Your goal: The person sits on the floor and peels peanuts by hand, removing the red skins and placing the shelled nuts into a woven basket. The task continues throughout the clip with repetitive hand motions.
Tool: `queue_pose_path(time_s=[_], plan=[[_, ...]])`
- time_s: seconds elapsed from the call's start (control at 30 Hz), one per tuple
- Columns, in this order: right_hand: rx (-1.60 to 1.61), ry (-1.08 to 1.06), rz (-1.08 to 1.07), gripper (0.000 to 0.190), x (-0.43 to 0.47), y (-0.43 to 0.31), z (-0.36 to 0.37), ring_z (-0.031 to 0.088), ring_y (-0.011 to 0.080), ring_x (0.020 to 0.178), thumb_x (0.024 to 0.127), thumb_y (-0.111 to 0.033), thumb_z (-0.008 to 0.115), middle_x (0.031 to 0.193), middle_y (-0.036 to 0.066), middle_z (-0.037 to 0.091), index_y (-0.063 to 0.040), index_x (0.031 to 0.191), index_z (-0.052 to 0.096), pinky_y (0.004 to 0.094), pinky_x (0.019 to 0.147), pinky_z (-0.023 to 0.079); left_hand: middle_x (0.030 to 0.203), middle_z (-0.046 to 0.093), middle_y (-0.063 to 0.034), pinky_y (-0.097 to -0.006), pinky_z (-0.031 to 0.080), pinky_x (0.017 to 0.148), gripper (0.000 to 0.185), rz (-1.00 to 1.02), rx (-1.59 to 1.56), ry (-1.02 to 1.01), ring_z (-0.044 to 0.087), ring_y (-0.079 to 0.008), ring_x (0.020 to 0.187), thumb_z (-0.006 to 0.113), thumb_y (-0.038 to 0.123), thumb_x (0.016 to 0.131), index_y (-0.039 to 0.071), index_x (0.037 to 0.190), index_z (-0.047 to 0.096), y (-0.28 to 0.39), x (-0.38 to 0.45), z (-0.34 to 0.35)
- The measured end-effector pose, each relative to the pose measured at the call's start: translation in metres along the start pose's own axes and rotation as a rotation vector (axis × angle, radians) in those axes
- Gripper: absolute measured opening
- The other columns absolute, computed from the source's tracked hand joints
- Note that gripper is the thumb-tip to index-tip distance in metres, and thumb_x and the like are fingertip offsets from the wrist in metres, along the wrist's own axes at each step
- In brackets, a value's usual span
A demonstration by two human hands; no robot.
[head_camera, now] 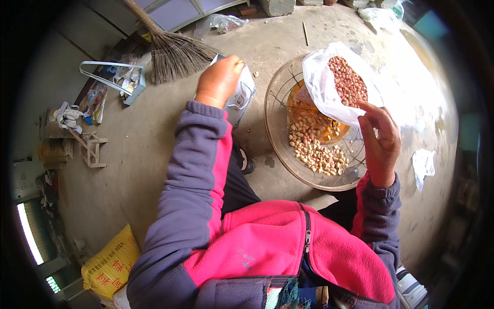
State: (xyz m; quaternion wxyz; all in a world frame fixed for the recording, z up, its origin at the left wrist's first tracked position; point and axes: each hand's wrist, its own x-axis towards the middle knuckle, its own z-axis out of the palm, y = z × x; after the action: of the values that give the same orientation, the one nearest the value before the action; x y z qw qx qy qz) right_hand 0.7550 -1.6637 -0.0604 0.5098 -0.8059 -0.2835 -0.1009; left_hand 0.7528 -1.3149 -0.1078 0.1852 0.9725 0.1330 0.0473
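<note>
My left hand [222, 79], its fingers curled over the top, is at the rim of a pale printed bag [243, 94] left of the round tray; what its fingertips hold is hidden. My right hand [380, 135] is raised over the tray's right side, thumb and forefinger close together near the lower edge of a white plastic bag [322, 92]. That bag lies open, full of shelled red-skinned peanuts [347, 83]. It rests on a round wire-mesh tray [272, 131]. Unshelled peanuts [318, 156] lie on the tray, beside and over an orange dish [339, 137].
A straw broom [177, 54] leans at the upper left, near a metal dustpan [137, 90] with litter. A small wooden stool [92, 148] stands farther left. A yellow sack [112, 262] sits lower left. A white plastic scrap [423, 166] lies on the floor at right.
</note>
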Motion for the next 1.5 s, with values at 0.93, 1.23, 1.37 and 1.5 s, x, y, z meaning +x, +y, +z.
queue_pose_path(time_s=[0.93, 1.23, 1.37, 1.5], plan=[[0.730, -0.002, 0.324, 0.017, -0.007, 0.020, 0.002, 0.064, 0.0096, 0.084, 0.092, -0.005, 0.064, 0.099, 0.004, 0.067, 0.002, 0.106, 0.059, 0.0208, 0.073, 0.050, 0.063, 0.041, 0.0070, -0.0162, 0.029, 0.045, 0.068, 0.181, -1.304, -0.590, 0.035, -0.0011, 0.050, 0.020, 0.060, 0.100, 0.005, 0.126, 0.053, 0.178, -0.053, 0.047], [0.708, 0.048, 0.300, 0.020, -0.009, 0.027, 0.006, 0.062, 0.0091, 0.091, 0.091, -0.005, 0.065, 0.098, 0.004, 0.066, 0.001, 0.108, 0.060, 0.0212, 0.081, 0.049, 0.074, 0.049, 0.0043, -0.0205, 0.036, 0.058, 0.025, 0.373, -1.222, -0.506, 0.041, -0.0024, 0.067, 0.044, 0.025, 0.103, 0.006, 0.094, 0.057, 0.167, -0.053, 0.048], [0.730, -0.012, 0.300, 0.022, -0.009, 0.028, 0.006, 0.063, 0.0095, 0.090, 0.091, -0.003, 0.064, 0.097, 0.004, 0.067, 0.001, 0.111, 0.060, 0.0218, 0.081, 0.049, 0.074, 0.048, 0.0057, -0.0182, 0.033, 0.055, 0.023, 0.235, -1.468, -0.639, 0.040, -0.0014, 0.065, 0.044, 0.024, 0.103, 0.007, 0.093, 0.056, 0.170, -0.056, 0.044], [0.820, -0.002, 0.307, 0.020, -0.008, 0.024, 0.011, 0.062, 0.0083, 0.088, 0.090, -0.005, 0.066, 0.094, 0.003, 0.066, 0.000, 0.109, 0.060, 0.0212, 0.078, 0.049, 0.070, 0.043, 0.0077, -0.0180, 0.031, 0.053, 0.023, 0.151, -1.458, -0.756, 0.039, -0.0014, 0.061, 0.044, 0.024, 0.104, 0.007, 0.095, 0.057, 0.165, -0.056, 0.040]])
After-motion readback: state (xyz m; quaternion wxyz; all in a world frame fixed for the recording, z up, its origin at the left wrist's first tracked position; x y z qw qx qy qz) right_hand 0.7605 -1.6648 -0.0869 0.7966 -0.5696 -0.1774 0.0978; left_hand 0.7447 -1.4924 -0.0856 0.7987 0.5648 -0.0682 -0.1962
